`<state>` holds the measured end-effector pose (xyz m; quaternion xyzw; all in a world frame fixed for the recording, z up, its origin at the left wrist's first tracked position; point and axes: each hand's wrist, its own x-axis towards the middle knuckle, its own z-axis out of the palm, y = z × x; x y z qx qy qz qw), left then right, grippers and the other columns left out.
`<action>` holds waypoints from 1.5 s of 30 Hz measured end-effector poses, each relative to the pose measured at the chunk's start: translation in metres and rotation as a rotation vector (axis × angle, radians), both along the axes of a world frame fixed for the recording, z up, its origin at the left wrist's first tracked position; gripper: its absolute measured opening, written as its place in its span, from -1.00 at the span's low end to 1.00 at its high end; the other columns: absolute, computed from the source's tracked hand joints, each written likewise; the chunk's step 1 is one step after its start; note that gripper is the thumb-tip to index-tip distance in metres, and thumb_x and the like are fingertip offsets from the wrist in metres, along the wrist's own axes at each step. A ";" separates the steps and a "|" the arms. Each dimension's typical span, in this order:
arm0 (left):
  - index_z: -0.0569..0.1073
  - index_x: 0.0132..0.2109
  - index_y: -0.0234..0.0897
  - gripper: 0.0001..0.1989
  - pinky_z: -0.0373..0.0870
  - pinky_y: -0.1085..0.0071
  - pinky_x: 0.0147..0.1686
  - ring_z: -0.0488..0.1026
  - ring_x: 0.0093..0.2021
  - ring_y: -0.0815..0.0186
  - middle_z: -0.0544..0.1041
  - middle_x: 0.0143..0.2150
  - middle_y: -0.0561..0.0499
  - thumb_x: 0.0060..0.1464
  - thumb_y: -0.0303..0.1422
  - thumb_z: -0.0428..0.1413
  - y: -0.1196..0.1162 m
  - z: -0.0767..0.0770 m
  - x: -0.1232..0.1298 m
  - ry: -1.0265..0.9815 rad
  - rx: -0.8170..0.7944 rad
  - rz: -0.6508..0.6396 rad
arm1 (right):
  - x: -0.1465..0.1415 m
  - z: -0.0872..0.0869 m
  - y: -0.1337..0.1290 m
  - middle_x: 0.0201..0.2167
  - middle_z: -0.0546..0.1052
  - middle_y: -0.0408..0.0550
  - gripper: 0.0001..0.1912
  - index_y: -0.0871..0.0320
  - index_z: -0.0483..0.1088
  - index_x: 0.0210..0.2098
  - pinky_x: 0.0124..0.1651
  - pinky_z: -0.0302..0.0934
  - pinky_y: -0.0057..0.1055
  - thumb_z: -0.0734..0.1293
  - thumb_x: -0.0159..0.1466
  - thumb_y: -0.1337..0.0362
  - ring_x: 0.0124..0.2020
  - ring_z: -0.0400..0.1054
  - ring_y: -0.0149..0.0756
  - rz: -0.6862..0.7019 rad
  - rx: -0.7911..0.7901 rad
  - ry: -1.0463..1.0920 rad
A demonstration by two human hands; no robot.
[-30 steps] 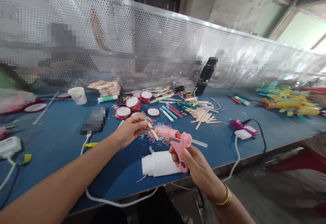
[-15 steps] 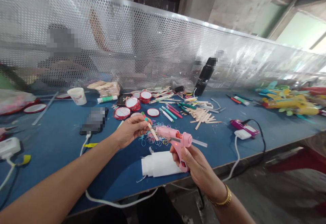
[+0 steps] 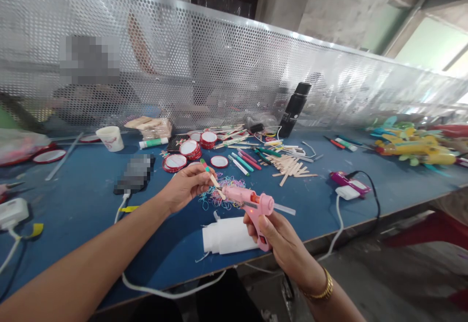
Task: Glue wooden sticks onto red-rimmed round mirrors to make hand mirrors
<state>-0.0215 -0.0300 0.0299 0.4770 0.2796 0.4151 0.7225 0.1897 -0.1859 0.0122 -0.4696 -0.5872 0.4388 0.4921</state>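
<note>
Between thumb and fingers, my left hand [image 3: 190, 184] pinches a wooden craft stick [image 3: 215, 181] with a green and red coloured end. My right hand [image 3: 280, 236] is wrapped round the handle of a pink hot glue gun [image 3: 250, 202]. The gun's nozzle is at the lower, bare part of the stick; whether it touches is hard to tell. A clear glue stick [image 3: 285, 209] juts from the gun's back. Under the gun lies a white cloth roll [image 3: 230, 235], and behind it a heap of coloured rubber bands [image 3: 228, 185].
Red-rimmed round discs [image 3: 190, 149], marker pens [image 3: 245, 161] and loose craft sticks [image 3: 292, 168] lie behind my hands. A black bottle [image 3: 294, 110] stands by the perforated metal screen [image 3: 234, 63]. To the left are a phone [image 3: 134, 173] and a paper cup [image 3: 110, 138]. A purple power strip [image 3: 349, 184] sits right.
The glue gun has shifted slightly left and down along the craft stick, its nozzle nearer the stick's lower end. My left hand has stayed almost in place.
</note>
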 end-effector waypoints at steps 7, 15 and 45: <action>0.57 -0.26 -0.33 -0.82 0.50 0.64 -0.43 0.53 -0.42 0.46 0.60 -0.35 -0.01 -0.07 -0.44 0.33 0.002 -0.002 0.000 0.005 -0.011 0.000 | 0.002 -0.002 0.002 -0.42 0.38 -0.08 -0.52 0.22 0.41 -0.23 -0.45 0.11 -0.53 0.16 0.36 -0.09 -0.46 0.20 -0.46 -0.023 0.000 0.023; 0.58 -0.23 -0.31 -0.82 0.51 0.63 -0.43 0.51 -0.42 0.47 0.59 -0.34 -0.01 -0.05 -0.43 0.32 0.002 -0.002 -0.001 -0.021 0.000 -0.003 | 0.003 -0.002 -0.001 -0.42 0.39 -0.08 -0.53 0.21 0.42 -0.21 -0.43 0.12 -0.53 0.15 0.37 -0.08 -0.46 0.21 -0.46 -0.005 -0.010 -0.014; 0.57 -0.28 -0.36 -0.87 0.49 0.65 -0.48 0.50 -0.45 0.48 0.56 -0.35 0.01 -0.05 -0.47 0.31 0.001 0.003 0.000 -0.026 -0.011 0.055 | 0.009 -0.009 -0.006 -0.41 0.36 -0.08 -0.53 0.22 0.40 -0.21 -0.46 0.10 -0.54 0.15 0.37 -0.07 -0.45 0.19 -0.46 -0.022 -0.051 -0.018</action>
